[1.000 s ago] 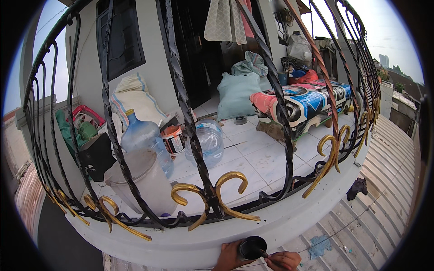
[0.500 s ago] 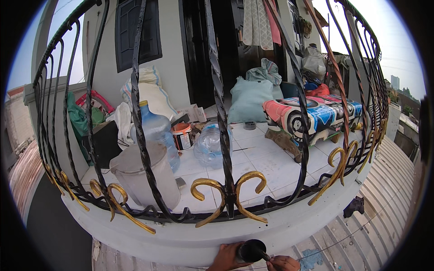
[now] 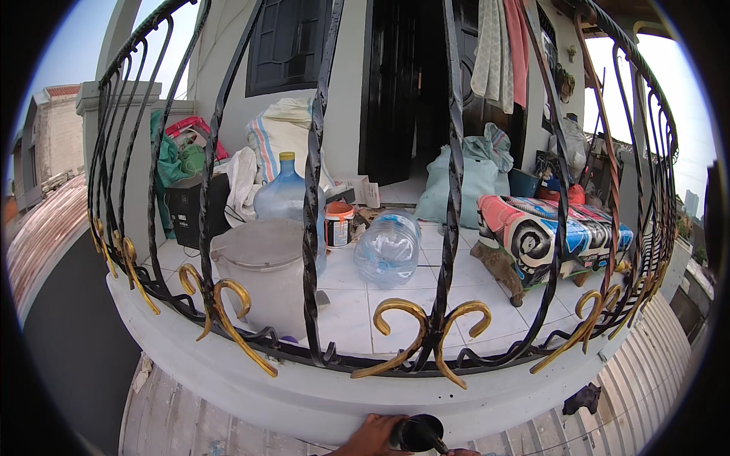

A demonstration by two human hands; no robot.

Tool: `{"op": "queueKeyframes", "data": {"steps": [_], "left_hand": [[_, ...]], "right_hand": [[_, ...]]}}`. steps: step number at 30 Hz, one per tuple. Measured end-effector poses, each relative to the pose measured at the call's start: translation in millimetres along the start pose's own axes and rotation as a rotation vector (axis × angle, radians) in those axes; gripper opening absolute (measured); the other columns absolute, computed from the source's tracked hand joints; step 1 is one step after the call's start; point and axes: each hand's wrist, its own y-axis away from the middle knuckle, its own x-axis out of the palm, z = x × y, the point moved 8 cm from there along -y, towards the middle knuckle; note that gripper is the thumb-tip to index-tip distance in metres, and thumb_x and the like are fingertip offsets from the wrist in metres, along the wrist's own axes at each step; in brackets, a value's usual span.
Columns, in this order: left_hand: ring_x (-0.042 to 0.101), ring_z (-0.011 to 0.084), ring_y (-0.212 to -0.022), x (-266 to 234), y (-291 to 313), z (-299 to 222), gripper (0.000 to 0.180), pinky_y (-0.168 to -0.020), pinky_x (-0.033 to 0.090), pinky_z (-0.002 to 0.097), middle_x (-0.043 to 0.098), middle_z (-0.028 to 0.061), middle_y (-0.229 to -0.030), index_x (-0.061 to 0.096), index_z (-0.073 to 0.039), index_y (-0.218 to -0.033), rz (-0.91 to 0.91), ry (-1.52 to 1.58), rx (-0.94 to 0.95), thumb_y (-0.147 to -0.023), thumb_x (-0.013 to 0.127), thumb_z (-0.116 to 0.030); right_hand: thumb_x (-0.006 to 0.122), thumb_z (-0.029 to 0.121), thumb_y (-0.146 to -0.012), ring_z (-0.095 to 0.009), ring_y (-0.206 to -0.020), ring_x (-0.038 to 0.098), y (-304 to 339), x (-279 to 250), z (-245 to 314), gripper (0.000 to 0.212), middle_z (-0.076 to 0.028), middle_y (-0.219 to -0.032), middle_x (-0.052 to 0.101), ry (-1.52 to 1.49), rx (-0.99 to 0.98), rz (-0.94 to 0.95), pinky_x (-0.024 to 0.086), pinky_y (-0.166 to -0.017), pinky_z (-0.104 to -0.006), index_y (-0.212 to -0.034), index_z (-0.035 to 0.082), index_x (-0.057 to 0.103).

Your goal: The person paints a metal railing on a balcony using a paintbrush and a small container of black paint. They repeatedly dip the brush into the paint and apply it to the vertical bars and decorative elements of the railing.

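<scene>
At the lower edge, my left hand [image 3: 374,435] is wrapped round the side of a round black cup [image 3: 423,430], its dark mouth facing up. My right hand [image 3: 463,452] shows only in part, pinching the handle of a slim tool that looks like a paintbrush [image 3: 439,444]. The brush leans on the cup's right rim with its tip hidden inside. Just beyond both hands runs the white ledge [image 3: 334,406], under a balcony railing of twisted black bars [image 3: 449,167] with gold scrolls [image 3: 399,305]. Neither hand touches the railing.
Behind the bars stand a grey lidded bin [image 3: 258,266], a blue water jug [image 3: 289,194], an orange-topped paint can [image 3: 339,224], a clear plastic bottle [image 3: 388,249] and a patterned covered bench [image 3: 547,232]. Corrugated roofing [image 3: 220,414] lies below, with a black cloth [image 3: 582,399] at right.
The view has swung left and up, so the railing sits further right and my hands lower in the picture. My right hand has slipped mostly out of frame, the brush still in the cup.
</scene>
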Motion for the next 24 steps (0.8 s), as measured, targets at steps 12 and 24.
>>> {"op": "queueKeyframes", "data": {"steps": [12, 24], "left_hand": [[0.054, 0.0428, -0.130, 0, -3, -2, 0.095, -0.115, 0.037, 0.0510, 0.062, 0.0234, -0.137, 0.058, -0.002, -0.138, 0.062, 0.057, -0.062, -0.063, 0.087, -0.054], [0.054, 0.0332, -0.131, 9, -1, -3, 0.100, -0.114, 0.032, 0.0443, 0.060, 0.0217, -0.138, 0.050, -0.001, -0.145, 0.084, -0.007, 0.123, -0.079, 0.077, -0.070]], "right_hand": [[0.087, 0.001, -0.078, -0.026, -0.084, 0.076, -5, 1, 0, 0.019, -0.011, -0.094, 0.077, 0.049, -0.007, -0.002, 0.060, -0.071, -0.0331, -0.091, 0.007, 0.075], [0.087, -0.001, -0.079, -0.026, -0.084, 0.076, -3, -10, -3, 0.017, -0.012, -0.092, 0.078, 0.127, 0.007, 0.020, 0.060, -0.074, -0.0332, -0.090, 0.006, 0.076]]}}
